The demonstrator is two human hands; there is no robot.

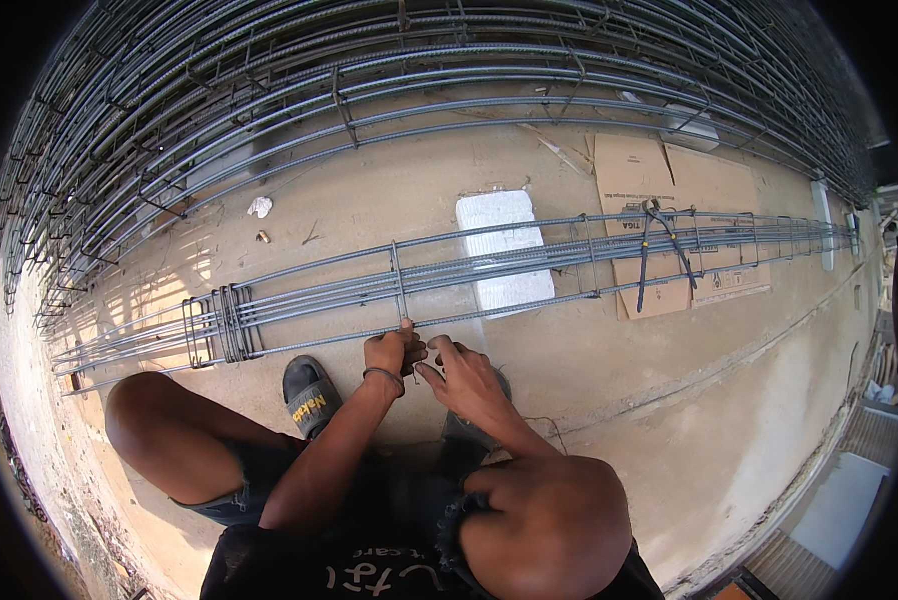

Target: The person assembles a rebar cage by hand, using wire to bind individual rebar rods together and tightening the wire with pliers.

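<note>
A long, narrow cage of steel rebar [479, 263] lies across the floor in front of me, with square stirrups round its bars. My left hand [393, 352] is closed at the near bar, its fingertips against the lower corner of a stirrup [398, 280]. What it pinches is too small to make out; a thin dark strand shows below the fingers. Just to its right, my right hand [461, 378] has its fingers bent, with the thumb and forefinger apart and pointing toward the left hand. Pincers with dark handles [644, 262] rest on the cage farther right.
Several stirrups [233, 322] are bunched near the cage's left end. White foam [509, 215] and flattened cardboard [637, 180] lie under the cage. Stacked rebar cages [299, 85] fill the far side. My sandalled foot [312, 395] is close to the near bar.
</note>
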